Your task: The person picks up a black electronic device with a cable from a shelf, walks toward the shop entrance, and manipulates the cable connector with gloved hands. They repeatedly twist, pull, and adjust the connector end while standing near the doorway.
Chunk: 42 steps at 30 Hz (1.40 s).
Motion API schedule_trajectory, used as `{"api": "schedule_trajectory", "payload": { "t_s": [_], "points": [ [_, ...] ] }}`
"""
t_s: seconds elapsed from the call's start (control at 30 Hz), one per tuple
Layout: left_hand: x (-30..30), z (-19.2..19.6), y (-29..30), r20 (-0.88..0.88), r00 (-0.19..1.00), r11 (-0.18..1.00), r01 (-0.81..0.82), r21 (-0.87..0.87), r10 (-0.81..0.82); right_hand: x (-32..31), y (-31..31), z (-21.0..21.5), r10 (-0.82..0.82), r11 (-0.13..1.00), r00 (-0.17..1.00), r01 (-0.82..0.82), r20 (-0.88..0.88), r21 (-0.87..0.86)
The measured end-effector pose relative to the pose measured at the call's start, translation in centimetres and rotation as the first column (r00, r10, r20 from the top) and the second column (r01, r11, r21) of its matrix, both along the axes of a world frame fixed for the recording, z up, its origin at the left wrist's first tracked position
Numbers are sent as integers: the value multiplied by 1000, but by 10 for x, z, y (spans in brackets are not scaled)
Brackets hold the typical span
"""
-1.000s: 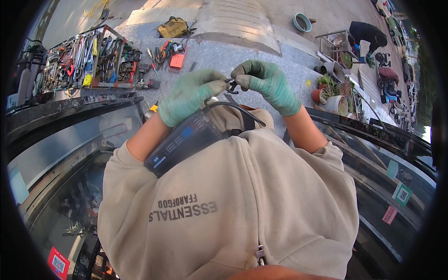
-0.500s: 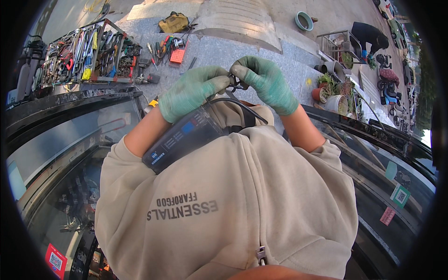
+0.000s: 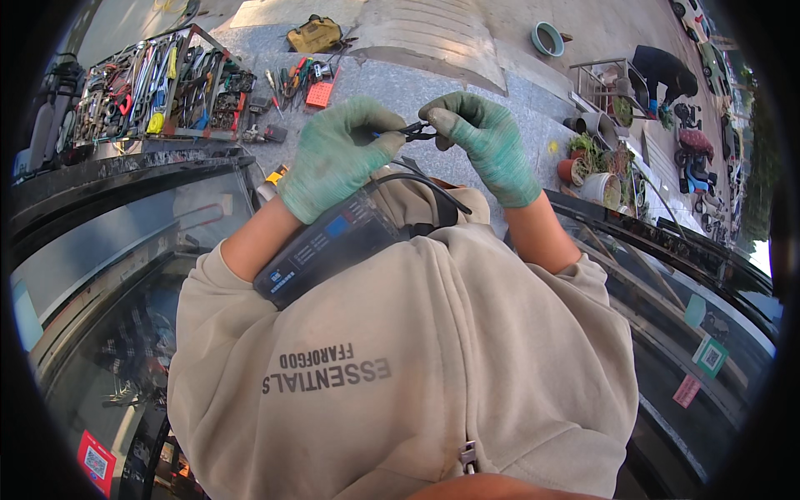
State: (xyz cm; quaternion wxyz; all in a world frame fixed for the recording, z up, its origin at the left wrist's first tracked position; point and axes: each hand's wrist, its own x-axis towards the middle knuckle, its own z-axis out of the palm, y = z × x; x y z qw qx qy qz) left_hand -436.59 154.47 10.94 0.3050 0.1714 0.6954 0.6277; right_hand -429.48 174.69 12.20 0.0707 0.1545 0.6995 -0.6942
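Paving (image 3: pixel 396 82) spreads out beyond both my hands, and a black-framed glass case (image 3: pixel 150 225) stands to the left of my left forearm. Past my left hand, out to its left, is a metal tool rack (image 3: pixel 213 42) crammed with spanners and pliers. Nearer than any of that, just below my left hand and beside that forearm, a black box-shaped electrical unit (image 3: pixel 325 247) lies tilted across my lap.

My left hand (image 3: pixel 333 154), in a green work glove, has thumb and forefinger clamped on one end of some thin black leads (image 3: pixel 417 132). My right hand (image 3: pixel 487 143), gloved the same, pinches the other end, so the leads bridge the small gap between my fingertips, held up over the paving. A thicker black cable (image 3: pixel 425 185) arches below my hands and seems to come off the unit; whether the leads join it I can't tell.

I'd judge the step in hand to be close work on the leads, lining up or handling their ends. The next move calls for a firm left pinch as an anchor while the right fingertips do the fine adjusting, without tugging the cable. Smallest of all, a fleck of blue shows at my left thumb, too small to make out.
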Motion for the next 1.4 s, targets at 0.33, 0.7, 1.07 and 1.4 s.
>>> {"api": "schedule_trajectory", "payload": {
  "t_s": [0.33, 0.7, 1.07, 1.4],
  "points": [
    [-9, -11, -2, 197, 980, 991, 3, 132, -29, 4, -1, 1, -8, 999, 997, 12, -80, 49],
    [-11, -10, 0, 362, 925, 951, -6, 309, -112, -1, -9, -4, -35, 999, 999, 36, -39, 21],
    [-13, -13, -3, 278, 948, 950, 68, 303, -156, -11, -10, -10, -71, 855, 948, 218, 310, -470],
    [-9, -15, 0, 120, 992, 947, 8, 320, -49, -13, -9, 0, -69, 989, 995, 78, 70, -126]
  ]
}}
